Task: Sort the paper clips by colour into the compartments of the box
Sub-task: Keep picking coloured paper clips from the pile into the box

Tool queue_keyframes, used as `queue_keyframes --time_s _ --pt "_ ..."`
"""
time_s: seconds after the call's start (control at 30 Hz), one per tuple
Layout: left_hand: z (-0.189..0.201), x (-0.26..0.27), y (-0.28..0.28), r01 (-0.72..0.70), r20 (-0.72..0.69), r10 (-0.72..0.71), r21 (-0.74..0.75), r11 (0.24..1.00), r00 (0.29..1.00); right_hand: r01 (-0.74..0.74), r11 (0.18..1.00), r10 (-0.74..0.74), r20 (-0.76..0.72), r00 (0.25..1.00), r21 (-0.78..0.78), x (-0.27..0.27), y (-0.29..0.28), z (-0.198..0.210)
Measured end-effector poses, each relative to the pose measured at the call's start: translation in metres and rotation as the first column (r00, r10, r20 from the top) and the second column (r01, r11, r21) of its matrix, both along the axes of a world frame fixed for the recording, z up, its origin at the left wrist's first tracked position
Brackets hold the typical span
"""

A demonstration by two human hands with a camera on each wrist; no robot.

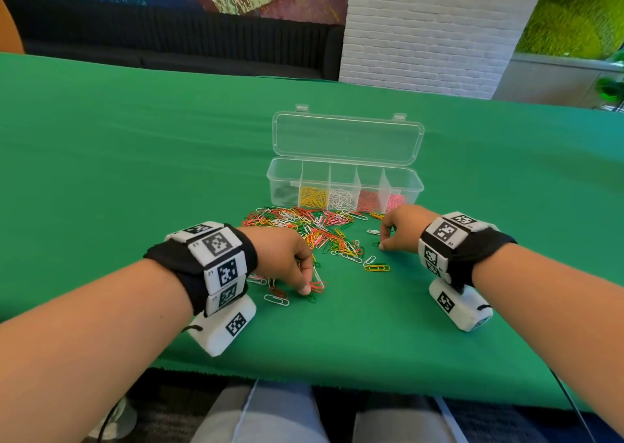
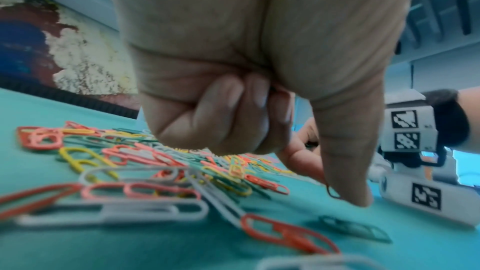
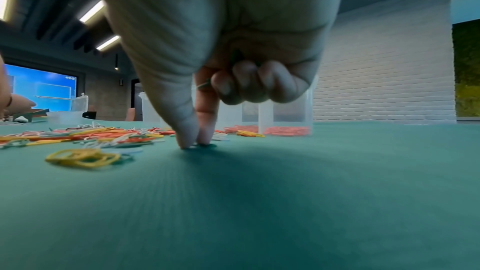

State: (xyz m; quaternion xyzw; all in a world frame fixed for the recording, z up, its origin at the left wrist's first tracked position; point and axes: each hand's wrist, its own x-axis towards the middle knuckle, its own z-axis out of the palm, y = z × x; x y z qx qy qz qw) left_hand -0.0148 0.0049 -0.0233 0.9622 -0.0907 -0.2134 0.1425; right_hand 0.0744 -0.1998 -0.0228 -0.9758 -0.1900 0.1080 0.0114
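A clear box [image 1: 413, 186] stands open at mid-table, with dark green, yellow, white, red and pink clips in separate compartments. In front of it lies a mixed pile of paper clips [image 1: 304, 226]. My left hand [image 1: 305, 289] is at the pile's near edge. Its thumb tip [image 2: 361, 200] presses the cloth against a green clip [image 2: 332, 192], and the other fingers curl on something dark in the palm. My right hand [image 1: 382, 246] pinches a green clip [image 3: 207, 145] on the cloth between thumb and forefinger. Its curled fingers hold more green clips [image 3: 236, 56].
The green cloth [image 1: 371, 334] reaches a front edge just above my knees. Two yellow clips [image 1: 376, 267] lie between my hands, and a white clip [image 1: 276, 299] and a red one [image 1: 317, 286] lie by the left hand. The box lid [image 1: 347, 138] stands up behind the compartments.
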Motion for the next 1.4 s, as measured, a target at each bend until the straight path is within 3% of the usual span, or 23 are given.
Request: queue_keyframes --time_s 0.3,0.53,0.8,1.07,1.2,1.3,1.33,1.4 --pt "0.003 0.001 0.009 -0.022 0.022 0.021 0.077 0.997 1.000 -0.031 1.000 0.031 0.013 0.999 -0.006 0.001 0.003 -0.003" --pt "0.003 -0.006 -0.004 0.048 0.081 -0.052 0.057 0.997 0.995 -0.045 0.998 0.046 0.020 0.999 -0.035 0.000 0.004 -0.004" --pt "0.005 -0.007 -0.014 0.158 0.029 -0.162 0.110 0.981 0.986 -0.014 0.997 0.012 -0.022 1.000 -0.078 -0.002 0.008 -0.008" --pt "0.000 0.000 -0.014 0.188 -0.053 -0.183 0.118 0.975 0.982 0.016 1.000 -0.016 -0.001 1.000 0.012 -0.005 0.007 -0.005" --pt "0.002 0.004 -0.010 0.132 -0.019 -0.132 0.006 0.991 0.991 0.011 0.998 -0.010 -0.010 1.000 0.068 -0.005 0.006 -0.005" --pt "0.004 0.009 -0.002 -0.022 -0.029 0.018 -0.143 0.989 0.999 0.013 0.992 -0.011 -0.015 1.000 0.124 -0.004 0.005 -0.004" --pt "0.003 0.011 0.001 -0.110 -0.075 0.094 -0.251 0.962 0.993 0.009 0.990 -0.007 -0.015 1.000 0.144 -0.004 0.004 -0.004" --pt "0.003 0.012 0.008 -0.298 -0.204 0.224 -0.493 0.817 0.953 0.007 0.985 -0.003 -0.025 1.000 0.170 -0.004 0.004 -0.004"
